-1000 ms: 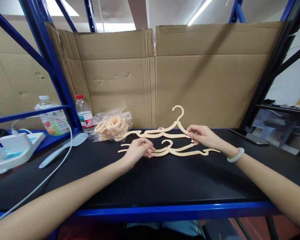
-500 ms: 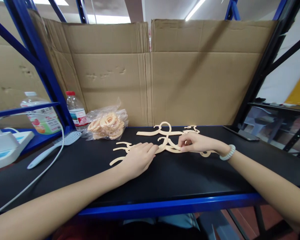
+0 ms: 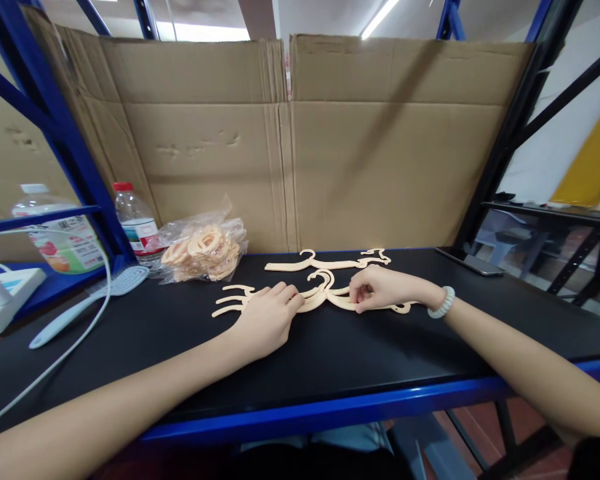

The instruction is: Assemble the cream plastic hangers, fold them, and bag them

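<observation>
Several cream plastic clothes hangers [image 3: 313,305] lie stacked on the black tabletop between my hands, with their hooks close together and pointing away from me. Over their left arms, my left hand [image 3: 266,321] is closed, its fingers curled down; the arm tips stick out beyond it. My right hand [image 3: 393,288], with a pale beaded bracelet at the wrist, pinches the right arm of the hangers. Its palm hides part of that arm. Just behind the stack, another cream hanger [image 3: 293,267] lies flat, touched by neither hand.
To the left are a clear plastic bag [image 3: 205,250] of cream rings, a red-capped bottle [image 3: 139,223], a pale blue brush [image 3: 93,303], a white cable and a power strip [image 3: 15,303]. A phone-like slab [image 3: 470,261] lies far right. Cardboard [image 3: 380,147] walls the back.
The hanger between my hands has come down and toward me, its hook now beside the other hooks of the stack. The view has turned slightly right.
</observation>
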`<state>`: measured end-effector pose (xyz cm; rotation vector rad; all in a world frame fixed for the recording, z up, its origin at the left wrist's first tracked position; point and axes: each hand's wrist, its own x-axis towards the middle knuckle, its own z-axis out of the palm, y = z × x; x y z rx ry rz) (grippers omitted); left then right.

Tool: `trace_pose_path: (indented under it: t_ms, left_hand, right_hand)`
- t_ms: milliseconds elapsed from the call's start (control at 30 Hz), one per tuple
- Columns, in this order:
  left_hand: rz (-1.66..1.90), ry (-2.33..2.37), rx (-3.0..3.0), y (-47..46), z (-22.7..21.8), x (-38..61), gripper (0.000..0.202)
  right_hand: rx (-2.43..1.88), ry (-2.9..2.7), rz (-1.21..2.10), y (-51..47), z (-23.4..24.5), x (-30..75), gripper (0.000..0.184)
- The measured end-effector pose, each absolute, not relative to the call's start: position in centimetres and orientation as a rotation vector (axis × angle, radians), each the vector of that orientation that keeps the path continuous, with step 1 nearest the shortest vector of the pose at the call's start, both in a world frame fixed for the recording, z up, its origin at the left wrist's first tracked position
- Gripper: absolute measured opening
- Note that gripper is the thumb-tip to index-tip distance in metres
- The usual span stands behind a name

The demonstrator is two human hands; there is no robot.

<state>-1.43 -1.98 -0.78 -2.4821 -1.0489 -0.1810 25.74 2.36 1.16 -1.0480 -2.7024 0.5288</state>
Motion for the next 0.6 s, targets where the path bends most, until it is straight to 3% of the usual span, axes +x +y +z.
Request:
trace_pose_path:
  t_ms: [200, 433, 600]
  left_hand:
    - [-0.183, -1.155, -2.486, -2.2, -0.7, -1.3, 0.026]
    - [-0.216, -1.335, -2.501, -1.4, -1.7, -2.0, 0.048]
    - [-0.223, -1.368, -2.657, 0.6, -3.2, -2.9, 0.051]
  right_hand:
    - [-0.958, -2.744, 0.29, 2.2, 1.4, 25.5, 0.008]
    - [-1.244, -2.717, 0.366, 1.6, 0.6, 25.0, 0.055]
    - [-1.275, -2.807, 0.294, 2.1, -1.1, 24.4, 0.064]
